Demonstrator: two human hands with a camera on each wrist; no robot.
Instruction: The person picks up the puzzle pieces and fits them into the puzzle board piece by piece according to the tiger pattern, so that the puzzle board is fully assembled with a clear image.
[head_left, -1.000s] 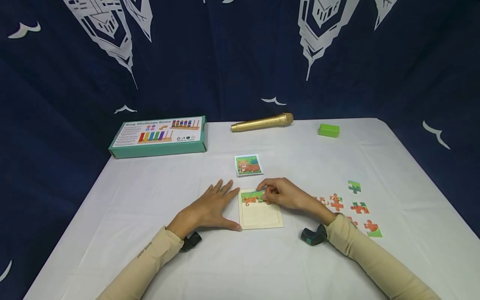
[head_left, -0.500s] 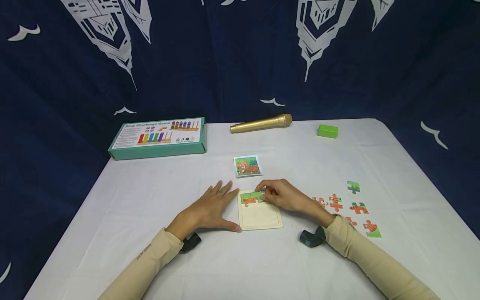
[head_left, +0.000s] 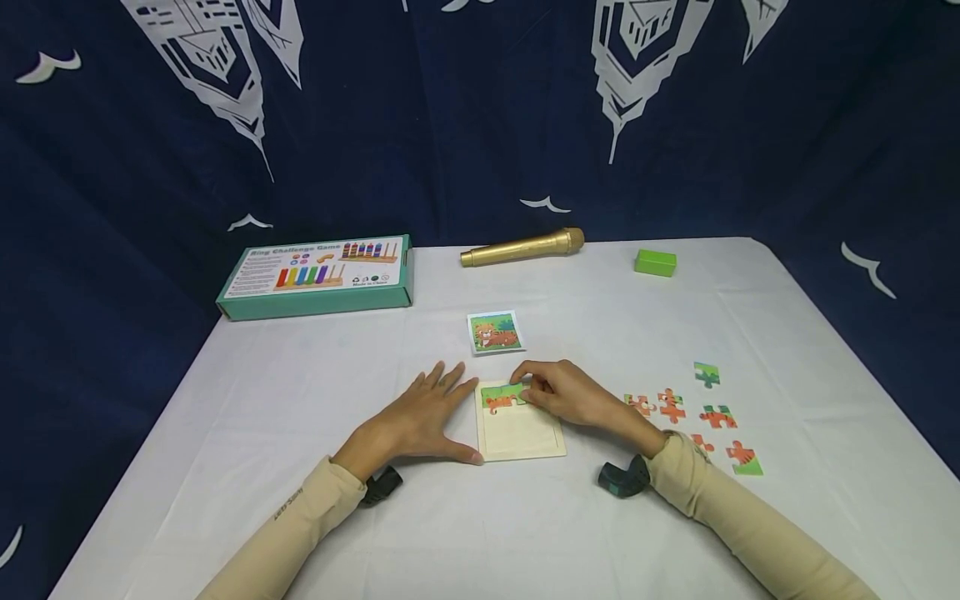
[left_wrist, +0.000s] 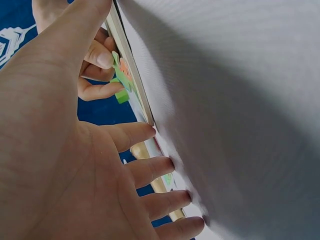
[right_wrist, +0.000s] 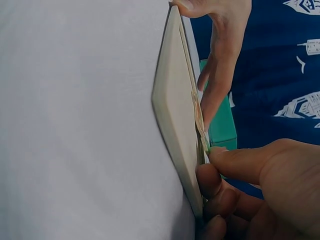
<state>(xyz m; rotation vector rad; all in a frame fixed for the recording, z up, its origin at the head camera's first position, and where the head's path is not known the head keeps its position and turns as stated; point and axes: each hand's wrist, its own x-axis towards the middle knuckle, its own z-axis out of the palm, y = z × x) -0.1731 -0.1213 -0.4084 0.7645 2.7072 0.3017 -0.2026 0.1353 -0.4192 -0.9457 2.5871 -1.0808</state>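
A square wooden puzzle tray (head_left: 521, 437) lies flat in front of the person. Joined tiger puzzle pieces (head_left: 495, 398) sit along its far edge. The left hand (head_left: 416, 417) rests beside the tray with fingers spread, its thumb and index fingertip touching the two left corners. At the tray's far right corner, the right hand (head_left: 566, 392) pinches a puzzle piece (left_wrist: 118, 64) between thumb and fingers; from the left wrist view its green edge stands slightly raised. Fingers hide most of that piece in the head view. In the right wrist view the thumb (right_wrist: 235, 162) presses at a piece's green edge.
Loose puzzle pieces (head_left: 718, 417) lie scattered right of the tray, partly behind the right forearm. A tiger picture card (head_left: 496, 332) lies beyond the tray. Further back are a ring game box (head_left: 315, 279), a gold microphone (head_left: 522, 247) and a green block (head_left: 656, 262).
The right hand has shifted very slightly toward the person, its fingers still at the tray's far right corner. The left hand stays in place. The head view has tilted slightly.
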